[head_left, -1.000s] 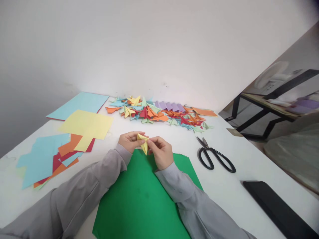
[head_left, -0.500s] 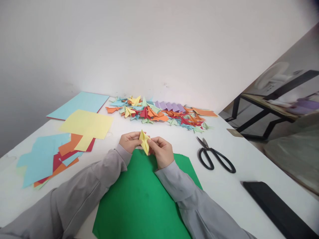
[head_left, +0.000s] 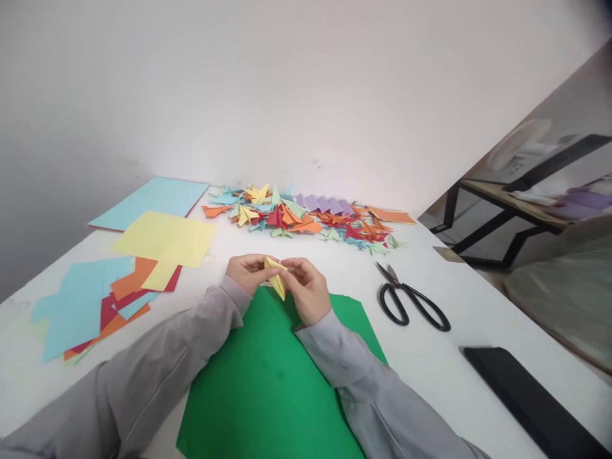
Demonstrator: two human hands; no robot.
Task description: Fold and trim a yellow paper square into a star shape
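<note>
A small folded piece of yellow paper (head_left: 279, 286), narrow and pointed at its lower end, is pinched between both hands. My left hand (head_left: 248, 271) grips its left side with thumb and fingers. From the other side my right hand (head_left: 307, 288) presses thumb and fingers against it. Some of the fingers are hidden behind the paper and each other. Both hands are over the far edge of a green sheet (head_left: 272, 376) lying on the white table (head_left: 415, 395).
Behind the hands lies a pile of colourful folded paper shapes (head_left: 287, 217) along the wall. Cut paper sheets (head_left: 79, 299) and a yellow sheet (head_left: 167, 236) spread on the left. Black-handled scissors (head_left: 399, 296) and a long black object (head_left: 526, 395) lie on the right.
The folded yellow paper has tilted and looks narrower, its top leaning left. Both thumbs have come closer together on it.
</note>
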